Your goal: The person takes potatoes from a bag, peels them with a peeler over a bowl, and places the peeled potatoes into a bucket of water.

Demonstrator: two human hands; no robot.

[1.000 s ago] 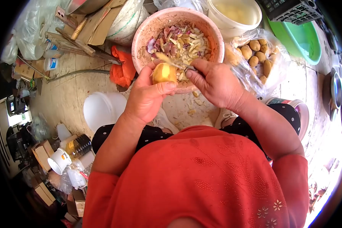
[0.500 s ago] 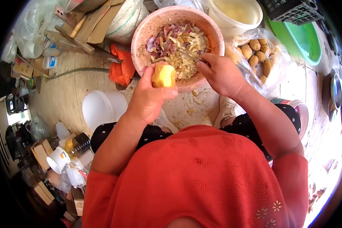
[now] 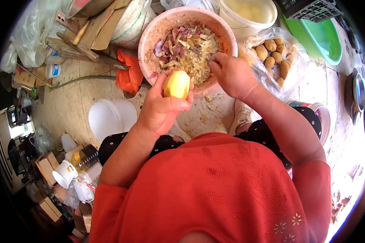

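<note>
We see the left hand [image 3: 160, 107] wrapped around a potato [image 3: 177, 85], thumb along its lower side, in the upper middle of the frame, in front of the near edge of the pink tub [image 3: 153, 34]. The side of the potato facing us is pale yellow and bare of skin. If that surface is wet, as we suspect, it could slide out of the fingers and drop among the peelings [image 3: 196, 67] in the tub or onto the floor [image 3: 186, 118].

The right hand [image 3: 236, 79] hangs over the tub's near right side, thumb and forefinger brought close together. We cannot tell whether they grip anything, since the fingertips are hard to make out against the peelings. Should there be a blade there, a slip across the potato could nick the left thumb or fingers, which sit close around it.

Scraps [image 3: 209, 106] lie on the floor just below the tub, near a shoe [image 3: 242, 116]; stepping on them could cause a skid. At the upper right, potatoes [image 3: 269, 62] lie in a clear bag [image 3: 280, 89] beside the tub; a knock from the right arm could roll some out.
</note>
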